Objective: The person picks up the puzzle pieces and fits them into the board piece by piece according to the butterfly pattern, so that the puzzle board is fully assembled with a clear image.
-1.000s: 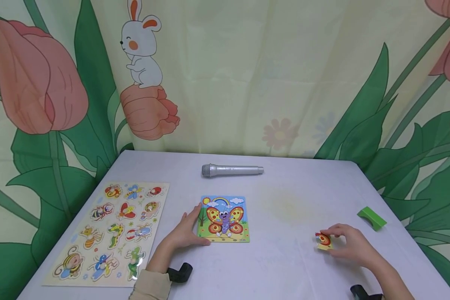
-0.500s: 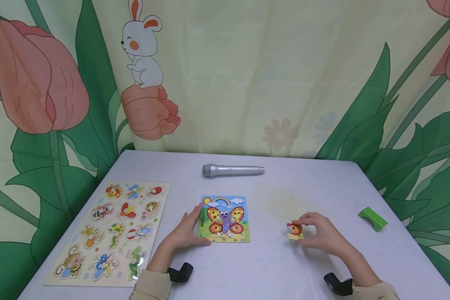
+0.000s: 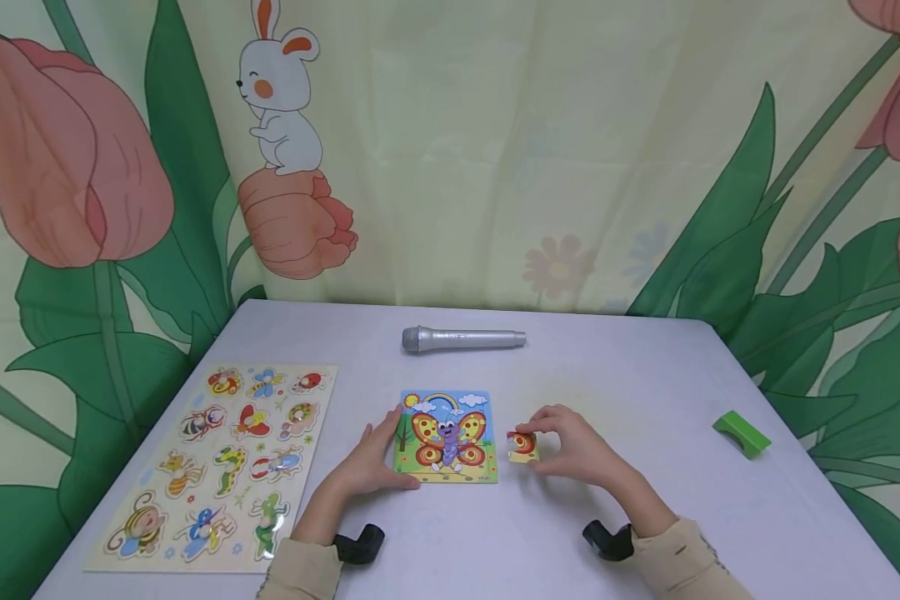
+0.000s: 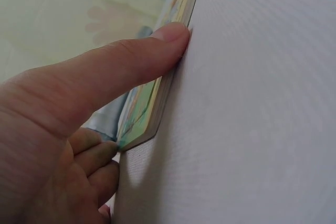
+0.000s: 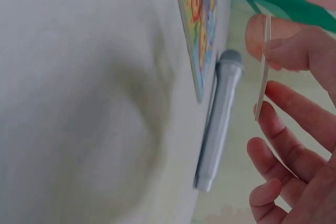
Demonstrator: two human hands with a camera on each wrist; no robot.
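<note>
A small square butterfly puzzle board (image 3: 447, 437) lies in the middle of the table. My left hand (image 3: 367, 463) holds it at the left side, thumb on the near edge and fingers along the left edge. The left wrist view shows that thumb pressed on the board's rim (image 4: 166, 90). My right hand (image 3: 570, 446) pinches a thin puzzle piece (image 3: 522, 447) with a red and yellow ring pattern, just right of the board. Edge-on in the right wrist view, the piece (image 5: 263, 72) sits between thumb and fingers, raised off the table.
A silver microphone (image 3: 463, 340) lies behind the board. At the left is a large board with insect pictures (image 3: 217, 467). A green arch block (image 3: 742, 435) lies at the far right. A printed curtain (image 3: 450, 158) hangs behind the table.
My right hand has carried the puzzle piece leftward from the right side of the table to beside the puzzle board. My left hand and the board have stayed in place.
</note>
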